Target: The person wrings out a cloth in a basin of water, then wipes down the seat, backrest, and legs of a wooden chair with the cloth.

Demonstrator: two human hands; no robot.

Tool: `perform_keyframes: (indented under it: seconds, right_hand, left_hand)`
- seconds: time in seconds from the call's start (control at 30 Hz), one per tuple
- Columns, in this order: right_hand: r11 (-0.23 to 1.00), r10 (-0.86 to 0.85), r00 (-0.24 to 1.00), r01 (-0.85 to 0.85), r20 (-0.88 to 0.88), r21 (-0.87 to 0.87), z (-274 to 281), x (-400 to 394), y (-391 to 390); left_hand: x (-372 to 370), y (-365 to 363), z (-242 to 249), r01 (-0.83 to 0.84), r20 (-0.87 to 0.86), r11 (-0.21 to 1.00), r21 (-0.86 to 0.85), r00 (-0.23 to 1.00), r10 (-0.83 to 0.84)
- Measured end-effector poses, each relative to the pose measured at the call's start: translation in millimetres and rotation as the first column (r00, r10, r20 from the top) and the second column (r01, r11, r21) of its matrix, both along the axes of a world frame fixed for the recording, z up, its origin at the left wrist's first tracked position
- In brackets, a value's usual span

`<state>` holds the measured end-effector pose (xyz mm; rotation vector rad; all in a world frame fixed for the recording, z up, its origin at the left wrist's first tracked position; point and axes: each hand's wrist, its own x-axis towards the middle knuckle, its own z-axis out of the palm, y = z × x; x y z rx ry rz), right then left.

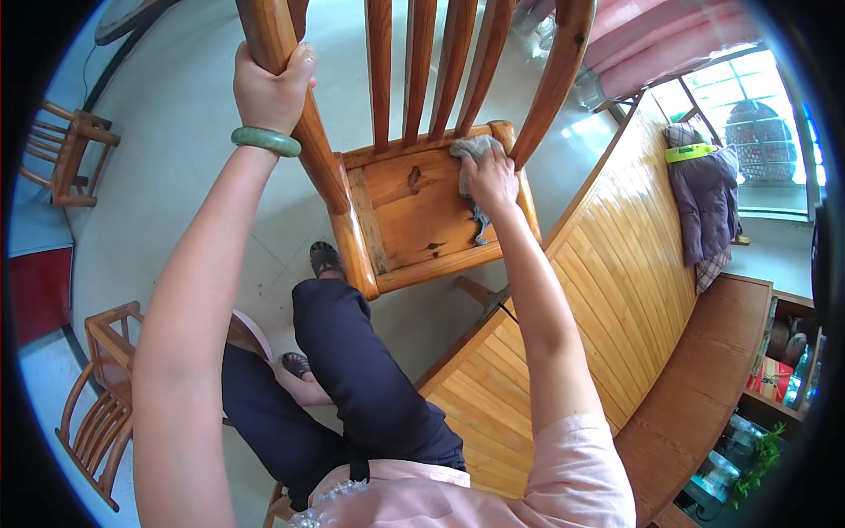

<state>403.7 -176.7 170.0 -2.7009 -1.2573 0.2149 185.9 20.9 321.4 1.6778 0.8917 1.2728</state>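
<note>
A wooden chair (414,207) with a slatted back stands in front of me, its seat facing up. My left hand (275,88), with a green bangle at the wrist, is wrapped round the left post of the chair's back. My right hand (491,180) presses a grey cloth (475,150) onto the right rear part of the seat, beside the slats. One end of the cloth trails down the seat towards its front edge. Dark knots show in the seat's wood.
A slatted wooden table (590,255) is close on the right, with a brown bench-like surface (695,387) beyond it. Small wooden chairs (79,158) (101,396) are at the left. A purple cushion (704,198) lies near the window; a plant (761,462) is at lower right.
</note>
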Motion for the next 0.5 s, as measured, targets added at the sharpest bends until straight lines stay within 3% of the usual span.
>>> perform_keyframes:
  seconds: [0.1,0.27,0.33,0.5]
  right_hand:
    - [0.993,-0.117,0.986,0.115,-0.117,-0.022,10.4,5.3,28.1]
    - [0.999,-0.041,0.993,0.039,-0.110,-0.018,16.1,8.1,9.6]
    - [0.997,-0.073,0.996,0.072,-0.043,-0.030,7.7,-0.4,-7.6]
    - [0.986,-0.136,0.987,0.127,-0.087,-0.109,3.0,10.1,-36.0]
  left_hand:
    - [0.1,1.5,-1.1,-0.015,-0.002,1.000,0.012,1.000,0.015]
    - [-1.1,3.0,-5.6,0.016,0.022,1.000,-0.010,1.000,-0.015]
    - [0.2,1.0,-2.8,0.020,0.055,1.000,-0.021,0.998,-0.019]
    - [2.2,-0.5,-4.5,-0.026,0.056,1.000,-0.017,0.998,0.027]
